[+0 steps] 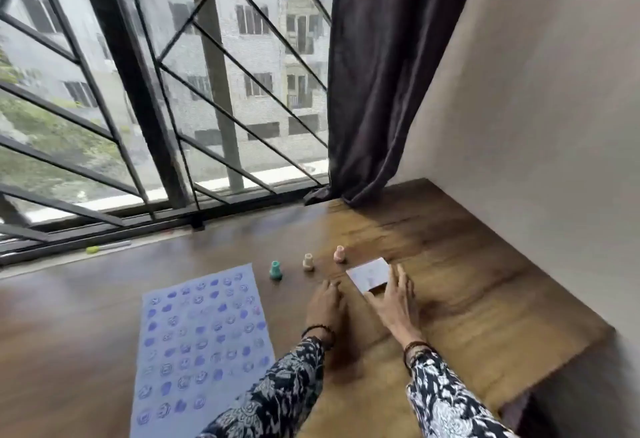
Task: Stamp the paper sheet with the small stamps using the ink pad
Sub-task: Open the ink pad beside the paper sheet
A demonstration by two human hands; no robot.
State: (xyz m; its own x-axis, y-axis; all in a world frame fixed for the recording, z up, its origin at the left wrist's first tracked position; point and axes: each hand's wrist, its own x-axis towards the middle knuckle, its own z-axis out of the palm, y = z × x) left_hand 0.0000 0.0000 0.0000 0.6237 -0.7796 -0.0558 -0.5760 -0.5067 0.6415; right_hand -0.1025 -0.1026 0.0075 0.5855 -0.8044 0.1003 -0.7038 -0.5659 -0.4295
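A paper sheet (201, 344) covered with rows of blue and purple stamp marks lies on the wooden table at the left. Three small stamps stand upright beyond it: a teal stamp (275, 270), a cream stamp (308, 261) and a pink stamp (339, 254). A white ink pad box (369, 274) with its lid down sits right of the stamps. My right hand (394, 302) rests with spread fingers against the box's near right edge. My left hand (325, 306) lies on the table, fingers curled, holding nothing, just left of the box.
The wooden table (467, 299) ends at a step on the right, beside a beige wall. A barred window (156, 108) and a dark curtain (384, 74) stand behind. A small green object (92, 249) lies on the sill at the far left.
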